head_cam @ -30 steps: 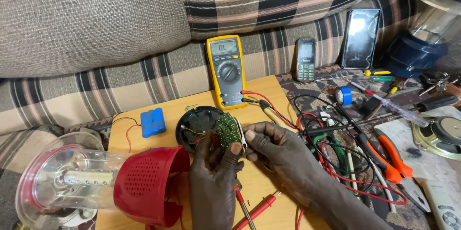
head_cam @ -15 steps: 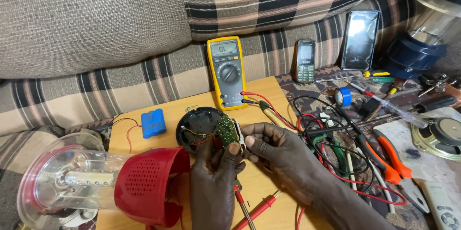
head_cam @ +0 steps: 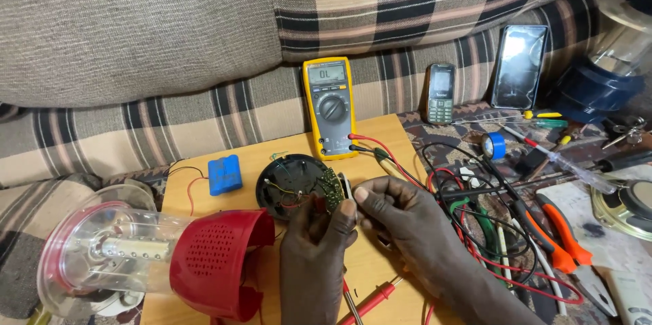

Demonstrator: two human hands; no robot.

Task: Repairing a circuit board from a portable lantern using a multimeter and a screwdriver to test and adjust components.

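My left hand (head_cam: 314, 250) pinches a small green circuit board (head_cam: 331, 188) that is wired to a black round base (head_cam: 288, 184) on the wooden board (head_cam: 272, 155). My right hand (head_cam: 401, 220) grips the same circuit board at its right edge, by a small white part. A yellow multimeter (head_cam: 330, 106) stands just behind, its red and black leads running toward my hands. Two red probes (head_cam: 370, 298) lie on the wood below my hands.
A red lantern with a clear dome (head_cam: 156, 257) lies at the left, a blue battery pack (head_cam: 225, 173) behind it. At the right are tangled wires, orange pliers (head_cam: 557, 237), blue tape (head_cam: 496, 145), screwdrivers, a speaker (head_cam: 628, 206), two phones (head_cam: 519, 65) against the striped sofa.
My hands have shifted slightly on the circuit board, tilting it a little; nothing else has moved.
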